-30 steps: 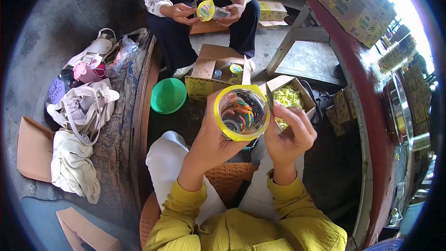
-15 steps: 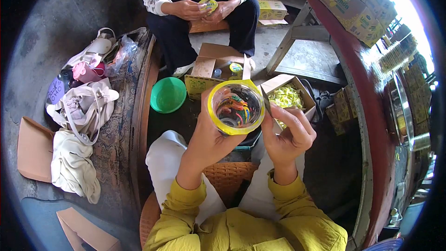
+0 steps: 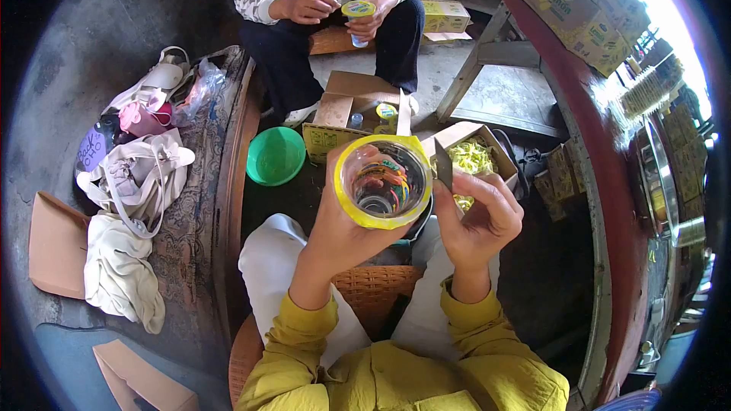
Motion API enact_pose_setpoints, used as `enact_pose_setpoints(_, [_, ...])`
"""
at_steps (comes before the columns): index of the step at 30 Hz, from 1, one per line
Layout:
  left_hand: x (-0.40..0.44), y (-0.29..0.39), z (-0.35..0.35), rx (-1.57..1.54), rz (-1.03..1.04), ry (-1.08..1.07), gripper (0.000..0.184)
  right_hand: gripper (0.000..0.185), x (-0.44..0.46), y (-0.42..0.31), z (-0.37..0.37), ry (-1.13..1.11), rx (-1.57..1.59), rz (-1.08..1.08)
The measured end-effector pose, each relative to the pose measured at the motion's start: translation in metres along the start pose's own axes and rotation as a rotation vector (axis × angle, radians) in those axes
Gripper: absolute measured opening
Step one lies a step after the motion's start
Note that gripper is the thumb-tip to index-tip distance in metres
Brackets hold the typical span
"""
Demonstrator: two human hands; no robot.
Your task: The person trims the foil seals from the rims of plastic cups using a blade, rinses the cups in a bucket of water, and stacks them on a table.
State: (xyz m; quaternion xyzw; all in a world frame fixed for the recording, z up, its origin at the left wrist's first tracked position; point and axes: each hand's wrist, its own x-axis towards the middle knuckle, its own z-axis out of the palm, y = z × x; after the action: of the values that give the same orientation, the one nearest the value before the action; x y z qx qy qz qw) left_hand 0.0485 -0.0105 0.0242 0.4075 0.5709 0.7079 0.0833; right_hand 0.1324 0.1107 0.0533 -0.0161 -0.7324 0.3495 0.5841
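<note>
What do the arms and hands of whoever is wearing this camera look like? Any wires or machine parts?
They are human. The left sleeve and right sleeve are mustard yellow, loose and wrinkled, leaving the wrists bare. The left hand and right hand wear no gloves. No watch, cables or markings show; some left fingers are hidden.

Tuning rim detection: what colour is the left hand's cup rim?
The cup rim is yellow; best seen in the head view.
</note>
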Motion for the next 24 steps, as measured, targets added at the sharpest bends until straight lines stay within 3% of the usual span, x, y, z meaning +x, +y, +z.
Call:
enact_pose_setpoints(6, [-0.002, -0.009, -0.003, -0.06, -0.033, 0.008, 0.074, 0.025, -0.001, -0.002, 0.004, -0.015, -0.027, -0.038])
enact_pose_setpoints(9, [-0.002, -0.001, -0.001, 0.068, 0.01, -0.017, 0.074, 0.026, -0.002, -0.003, 0.006, 0.017, -0.062, -0.049])
enact_pose_setpoints(12, [-0.002, 0.004, 0.001, -0.041, -0.099, -0.054, 0.071, 0.026, -0.003, -0.001, 0.005, 0.021, -0.07, -0.05])
enact_pose_setpoints(15, [0.001, 0.007, -0.002, 0.061, -0.024, -0.107, 0.068, 0.026, -0.001, 0.0, 0.004, 0.004, -0.061, -0.035])
enact_pose_setpoints(24, [-0.003, 0.001, -0.009, -0.04, -0.048, -0.162, 0.069, 0.026, 0.005, 0.003, -0.003, -0.106, -0.012, -0.053])
